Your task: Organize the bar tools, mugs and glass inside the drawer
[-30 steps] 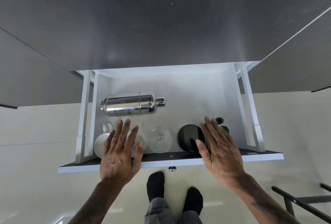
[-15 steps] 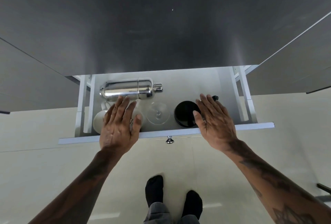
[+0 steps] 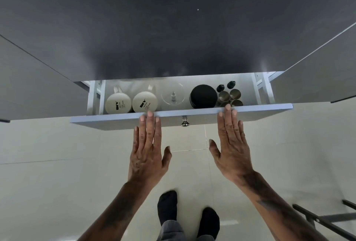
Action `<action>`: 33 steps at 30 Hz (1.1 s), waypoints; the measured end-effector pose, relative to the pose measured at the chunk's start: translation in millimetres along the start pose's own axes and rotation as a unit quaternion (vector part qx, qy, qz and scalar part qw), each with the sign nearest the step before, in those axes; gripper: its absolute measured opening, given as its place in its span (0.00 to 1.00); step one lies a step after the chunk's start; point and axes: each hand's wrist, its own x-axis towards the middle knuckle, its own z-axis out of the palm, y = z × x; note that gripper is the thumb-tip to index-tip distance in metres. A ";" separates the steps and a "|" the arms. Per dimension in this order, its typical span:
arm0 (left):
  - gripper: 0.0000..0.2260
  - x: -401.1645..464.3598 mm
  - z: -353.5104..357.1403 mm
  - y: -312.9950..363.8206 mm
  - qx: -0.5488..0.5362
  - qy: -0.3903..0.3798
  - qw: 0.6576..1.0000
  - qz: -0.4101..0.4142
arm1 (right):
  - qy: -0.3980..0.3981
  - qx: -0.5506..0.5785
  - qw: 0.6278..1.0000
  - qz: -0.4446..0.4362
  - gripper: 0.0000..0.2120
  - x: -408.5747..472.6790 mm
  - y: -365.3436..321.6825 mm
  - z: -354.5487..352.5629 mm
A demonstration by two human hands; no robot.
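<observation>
Head view, only one camera: closing step in hand, judging by the layout. Drawer is pulled out only a little from under the dark table, so just its front row shows. In that row, left to right: two cream mugs upside down side by side, touching or nearly so; a clear glass inverted, foot up; a round black lid or container, can't tell which; a cluster of small steel cups with two black stoppers just behind them. Anything further back is hidden under the table. Left hand is flat, fingers spread and straight, gripping nothing, fingertips on the top edge of the drawer front left of the knob. Right hand same: flat, empty, fingertips on the top edge right of the knob. Sorting looks done; task near its end. Next move calls for an even push from both hands, slow enough that the inverted glass and mugs don't slide or knock, and fingertips lifted off the top edge before it meets the table front. Socked feet on the tiled floor below.
</observation>
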 end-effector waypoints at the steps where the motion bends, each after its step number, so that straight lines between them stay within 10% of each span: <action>1: 0.37 5.7 0.1 -0.2 0.004 -0.003 1.000 -0.005 | -0.002 -0.005 1.000 0.000 0.37 5.5 1.2 0.4; 9: 0.43 42.2 -12.2 23.4 -0.199 0.001 0.953 -0.228 | -0.002 0.168 0.973 0.156 0.43 48.8 -19.4 1.4; 18: 0.40 123.0 -43.8 34.8 -0.444 -0.029 0.851 -0.281 | -0.081 0.342 0.909 0.222 0.43 116.4 -37.5 -11.7; 33: 0.35 88.9 -106.5 -5.4 -0.092 -0.160 0.971 -0.150 | -0.175 0.090 0.972 0.130 0.32 117.6 -12.0 -94.1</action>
